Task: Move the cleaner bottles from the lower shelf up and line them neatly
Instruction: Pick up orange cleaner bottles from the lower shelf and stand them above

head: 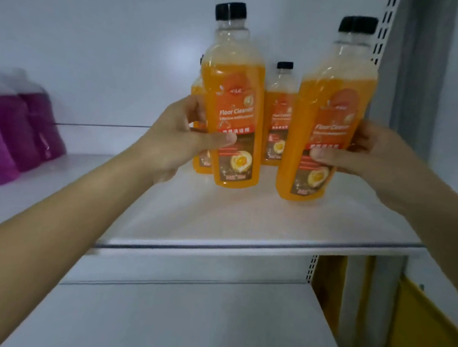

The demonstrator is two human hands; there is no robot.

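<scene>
1. two orange floor cleaner bottles are held out over the upper shelf (246,220), one per hand. the spot they're headed for lies straight ahead and further in, where a back bottle (279,114) is stood against the white back wall (123,44), seen through the gap between the held pair. one more bottle (200,166) is half hidden behind the left one
2. long axes: the left bottle (233,97) is kept close to upright, cap on top. the right bottle (332,112) is tipped, cap leaning off to the right and base swung toward the middle, so it'd probably need righting before it's set down
3. the left hand (181,140) is wrapped round the left bottle at label height, thumb laid across the front. the right hand (364,153) is clamped on the right bottle the same way. the hands are kept apart, and the two bottles aren't touching
4. the left bottle looks a touch further in, so that hand is judged nearer the back row, though not by much
5. whether either base is touching the shelf can't be told from here
6. the surface is white, flat and smooth, with a clear lip along the front edge and bare shelf in front of the bottles. no bottles can be seen on the visible part of the lower shelf (185,319)
7. around it: blurry purple containers (16,131) are parked well off to the left on the same shelf, a perforated upright (385,27) runs up the right side, and something yellow (428,336) is seen low on the right
</scene>
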